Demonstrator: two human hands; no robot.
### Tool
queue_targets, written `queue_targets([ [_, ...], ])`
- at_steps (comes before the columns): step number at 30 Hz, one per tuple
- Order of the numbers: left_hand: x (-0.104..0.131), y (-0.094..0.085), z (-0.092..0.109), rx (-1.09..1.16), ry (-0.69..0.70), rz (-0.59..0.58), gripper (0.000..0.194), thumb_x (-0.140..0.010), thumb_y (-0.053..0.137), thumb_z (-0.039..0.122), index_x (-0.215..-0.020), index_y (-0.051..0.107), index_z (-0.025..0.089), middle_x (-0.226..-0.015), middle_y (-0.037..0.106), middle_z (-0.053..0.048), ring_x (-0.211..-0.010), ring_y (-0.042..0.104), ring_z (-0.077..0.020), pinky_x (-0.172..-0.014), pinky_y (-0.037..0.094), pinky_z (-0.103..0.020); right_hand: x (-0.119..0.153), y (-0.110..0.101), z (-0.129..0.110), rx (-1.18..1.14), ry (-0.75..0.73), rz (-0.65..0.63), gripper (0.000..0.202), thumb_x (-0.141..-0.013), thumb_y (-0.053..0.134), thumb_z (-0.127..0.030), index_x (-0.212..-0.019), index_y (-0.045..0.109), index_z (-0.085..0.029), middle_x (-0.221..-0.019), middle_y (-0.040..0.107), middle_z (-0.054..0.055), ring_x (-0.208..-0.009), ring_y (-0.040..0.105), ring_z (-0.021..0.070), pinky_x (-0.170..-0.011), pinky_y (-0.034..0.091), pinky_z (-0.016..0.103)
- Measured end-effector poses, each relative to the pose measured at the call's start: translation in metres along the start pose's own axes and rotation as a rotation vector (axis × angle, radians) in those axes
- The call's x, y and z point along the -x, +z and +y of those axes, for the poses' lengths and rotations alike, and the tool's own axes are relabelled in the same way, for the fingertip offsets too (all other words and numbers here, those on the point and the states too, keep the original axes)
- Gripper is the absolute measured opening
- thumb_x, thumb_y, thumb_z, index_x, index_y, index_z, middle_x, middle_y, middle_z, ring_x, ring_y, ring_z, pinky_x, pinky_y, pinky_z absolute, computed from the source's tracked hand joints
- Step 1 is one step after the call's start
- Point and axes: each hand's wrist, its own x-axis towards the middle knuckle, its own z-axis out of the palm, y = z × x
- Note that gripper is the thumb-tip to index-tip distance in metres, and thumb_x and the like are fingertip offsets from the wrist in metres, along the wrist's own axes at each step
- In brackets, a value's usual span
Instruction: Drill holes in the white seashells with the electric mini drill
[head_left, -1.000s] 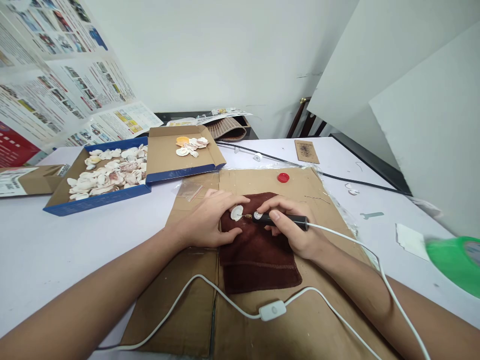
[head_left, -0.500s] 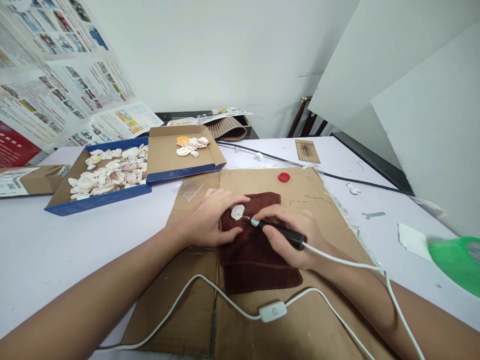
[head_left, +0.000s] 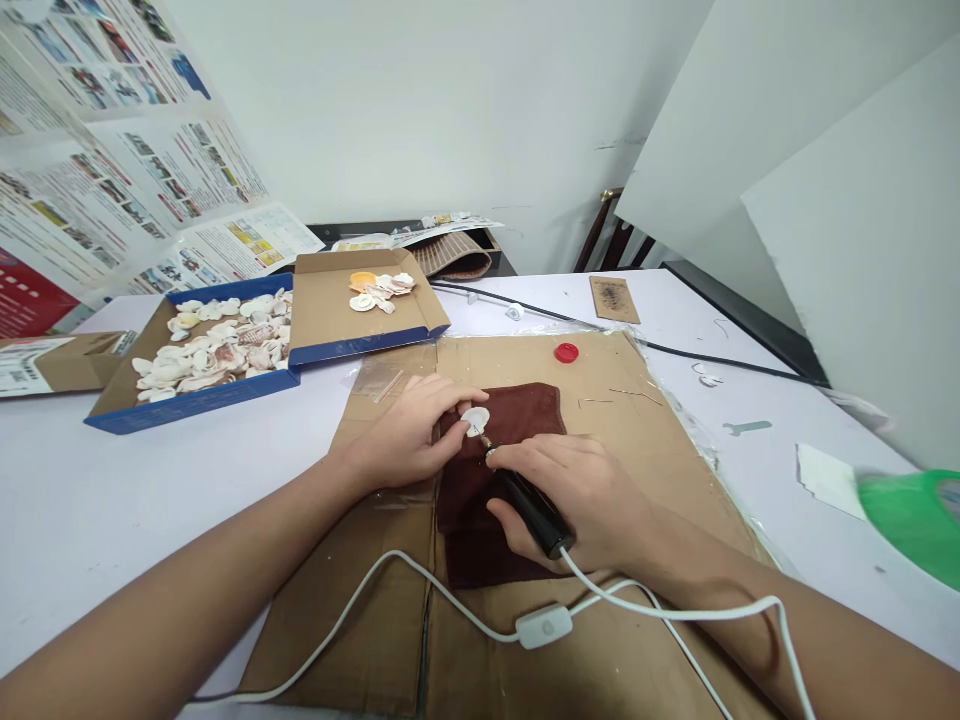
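Note:
Between the thumb and fingers of my left hand (head_left: 416, 430) is a small white seashell (head_left: 475, 421), pinched at its left edge over a folded dark brown cloth (head_left: 480, 555). My right hand (head_left: 581, 490) is wrapped round a black pen-shaped electric tool (head_left: 536, 515) with a white cable at its rear. The tool's thin metal tip meets the shell's lower edge; whether it has gone into the shell is too small to tell. A white inline switch (head_left: 544, 627) lies on the cable below the cloth.
Cardboard (head_left: 360, 600) covers the table under the cloth. A blue box (head_left: 195, 400) of seashells stands at the left, more shells on its open lid (head_left: 322, 300). A red disc (head_left: 566, 352), a small wrench (head_left: 748, 428) and a green roll (head_left: 911, 520) lie to the right.
My left fingers have closed on the shell, where they were apart beside it. My right hand has swung the tool's rear down and toward me, so the tool now points up more steeply.

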Motion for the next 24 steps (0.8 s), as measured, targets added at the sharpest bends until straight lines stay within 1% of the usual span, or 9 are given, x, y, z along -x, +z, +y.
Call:
queue_targets([
  [3,-0.0002,0.0,-0.0031,0.053,-0.035,0.04,0.033,-0.105,0.051,0.034,-0.128,0.072,0.022,-0.1,0.077,-0.005,-0.095,0.069,-0.0232,-0.091,0.054,-0.039,0.0005,0.0018,-0.0004,0.003,-0.021,0.011,0.011,-0.093,0.063,-0.026,-0.103,0.067,-0.022,-0.077,0.08,0.002,-0.062,0.073,0.019,-0.06,0.053,0.032],
  [7,-0.0015,-0.0014,-0.005,0.099,-0.039,0.054,0.028,-0.105,0.057,0.034,-0.12,0.077,0.023,-0.1,0.081,-0.004,-0.094,0.07,-0.0221,-0.09,0.055,-0.037,0.0,0.0002,0.0,-0.044,0.013,0.012,0.014,-0.093,0.065,-0.024,-0.106,0.068,-0.022,-0.082,0.082,0.002,-0.066,0.076,0.0192,-0.063,0.055,0.032],
  [10,-0.0024,-0.0008,-0.0056,0.098,-0.012,0.058,0.027,-0.105,0.057,0.035,-0.116,0.08,0.023,-0.103,0.083,-0.004,-0.094,0.071,-0.0222,-0.089,0.054,-0.037,-0.001,-0.0034,0.0007,-0.112,0.075,0.036,0.015,-0.093,0.067,-0.024,-0.107,0.068,-0.024,-0.087,0.085,0.002,-0.07,0.079,0.0191,-0.066,0.058,0.031],
  [13,-0.0026,0.0007,-0.0067,0.071,-0.036,0.058,0.03,-0.106,0.056,0.038,-0.114,0.081,0.024,-0.101,0.084,-0.004,-0.092,0.072,-0.0228,-0.088,0.053,-0.038,-0.0017,-0.0062,0.0014,-0.148,0.111,0.05,0.015,-0.093,0.069,-0.025,-0.108,0.069,-0.023,-0.092,0.086,0.004,-0.072,0.079,0.0189,-0.067,0.06,0.03],
  [16,-0.0026,0.0013,-0.0075,0.048,-0.071,0.052,0.031,-0.105,0.055,0.038,-0.112,0.082,0.025,-0.101,0.084,-0.003,-0.092,0.073,-0.0229,-0.09,0.052,-0.039,-0.0017,-0.0061,0.0028,-0.146,0.113,0.053,0.015,-0.094,0.072,-0.027,-0.107,0.069,-0.022,-0.092,0.086,0.005,-0.072,0.08,0.0186,-0.067,0.06,0.03],
  [18,-0.003,0.0012,-0.0077,0.05,-0.087,0.046,0.031,-0.104,0.055,0.038,-0.111,0.082,0.025,-0.094,0.083,-0.003,-0.089,0.073,-0.0221,-0.09,0.052,-0.038,-0.0015,-0.0044,0.0043,-0.136,0.097,0.059,0.013,-0.094,0.072,-0.026,-0.106,0.069,-0.022,-0.09,0.085,0.004,-0.072,0.08,0.0182,-0.066,0.06,0.029],
  [21,-0.0041,0.001,-0.0079,0.08,-0.097,0.042,0.031,-0.103,0.056,0.04,-0.11,0.082,0.025,-0.08,0.078,0.0,-0.08,0.071,-0.0199,-0.088,0.05,-0.035,-0.0008,-0.0013,0.0065,-0.127,0.062,0.099,0.013,-0.093,0.069,-0.021,-0.106,0.068,-0.022,-0.089,0.085,0.002,-0.073,0.08,0.0177,-0.068,0.061,0.028],
  [24,-0.0049,0.0003,-0.0076,0.112,-0.089,0.044,0.031,-0.103,0.056,0.039,-0.107,0.082,0.023,-0.073,0.074,0.002,-0.073,0.069,-0.0176,-0.084,0.049,-0.033,-0.0001,0.0,0.0073,-0.125,0.046,0.132,0.015,-0.092,0.068,-0.018,-0.106,0.067,-0.022,-0.089,0.084,0.002,-0.072,0.079,0.0167,-0.067,0.061,0.027],
])
